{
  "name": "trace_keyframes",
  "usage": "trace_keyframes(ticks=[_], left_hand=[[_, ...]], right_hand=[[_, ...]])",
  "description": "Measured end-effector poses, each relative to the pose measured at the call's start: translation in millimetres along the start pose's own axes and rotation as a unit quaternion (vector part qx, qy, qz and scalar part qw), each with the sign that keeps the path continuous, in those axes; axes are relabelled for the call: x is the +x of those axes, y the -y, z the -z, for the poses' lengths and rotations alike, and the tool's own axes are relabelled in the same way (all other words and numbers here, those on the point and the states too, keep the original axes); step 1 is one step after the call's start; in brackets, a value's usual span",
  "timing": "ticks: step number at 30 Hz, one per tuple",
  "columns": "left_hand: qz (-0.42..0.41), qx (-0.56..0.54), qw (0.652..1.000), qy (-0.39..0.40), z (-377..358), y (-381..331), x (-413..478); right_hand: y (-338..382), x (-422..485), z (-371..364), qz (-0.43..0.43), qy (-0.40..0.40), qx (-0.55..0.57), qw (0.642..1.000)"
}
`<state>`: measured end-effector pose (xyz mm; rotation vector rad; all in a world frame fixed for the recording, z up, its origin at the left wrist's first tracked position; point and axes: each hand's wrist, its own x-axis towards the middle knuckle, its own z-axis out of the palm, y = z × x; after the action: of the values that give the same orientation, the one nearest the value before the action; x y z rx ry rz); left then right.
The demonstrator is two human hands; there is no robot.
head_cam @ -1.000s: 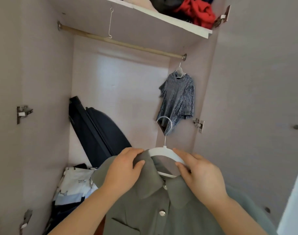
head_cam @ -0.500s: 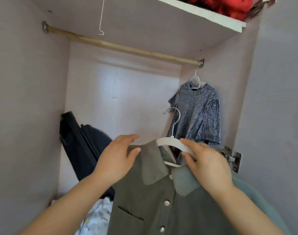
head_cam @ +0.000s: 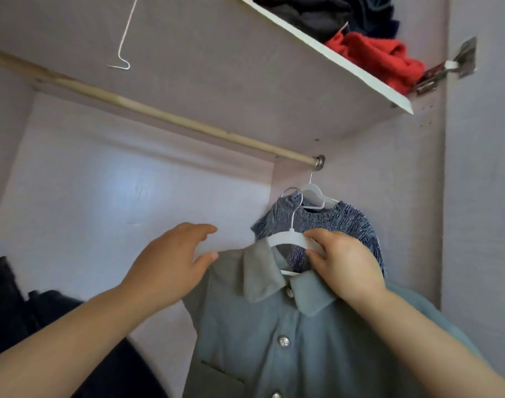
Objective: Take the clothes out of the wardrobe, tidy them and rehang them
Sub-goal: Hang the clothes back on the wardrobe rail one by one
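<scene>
- In front of the open wardrobe, below the wooden rail, you hold the grey-green button shirt on its white plastic hanger. The hanger's hook is not yet on the rail.
- Your right hand has its fingers and thumb clamped on the hanger's right arm, just beside the collar.
- Your left hand lies at the shirt's left shoulder with the fingers spread apart and the thumb touching the fabric. It does not look like a firm grip.
- The shirt is likely light and limp, so the cloth gives you no control. Steer by the stiff hanger, holding close to the neck of the hook.
- The smooth plastic may let a shoulder slip off, so support that left shoulder as you lift.
- A blue-grey knit top hangs at the rail's right end, touching or just behind your hanger. Aim the hook left of it.
- Folded clothes sit on the shelf above.
</scene>
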<state>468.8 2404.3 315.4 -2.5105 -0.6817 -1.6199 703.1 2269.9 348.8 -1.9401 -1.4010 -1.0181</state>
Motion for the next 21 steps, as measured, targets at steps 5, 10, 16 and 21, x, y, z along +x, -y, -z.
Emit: trace_keyframes(ticks=[5, 10, 16, 21], left_hand=[[-0.016, 0.008, 1.000, 0.010, -20.0, 24.0, 34.4], [0.002, 0.027, 0.999, 0.018, -35.6, 42.2, 68.2], [-0.016, 0.064, 0.998, -0.013, -49.1, 55.2, 106.7], [-0.045, 0.084, 0.995, -0.024, -70.0, 60.2, 123.1]], right_hand=[[-12.7, 65.7, -7.1, -0.011, -0.039, -0.017, 0.999], [-28.3, 123.4, -7.9, -0.050, -0.062, -0.028, 0.996], [-51.0, 185.8, -15.2, -0.090, -0.083, -0.015, 0.992], [-66.0, 224.3, -34.2, -0.086, -0.095, -0.014, 0.992]])
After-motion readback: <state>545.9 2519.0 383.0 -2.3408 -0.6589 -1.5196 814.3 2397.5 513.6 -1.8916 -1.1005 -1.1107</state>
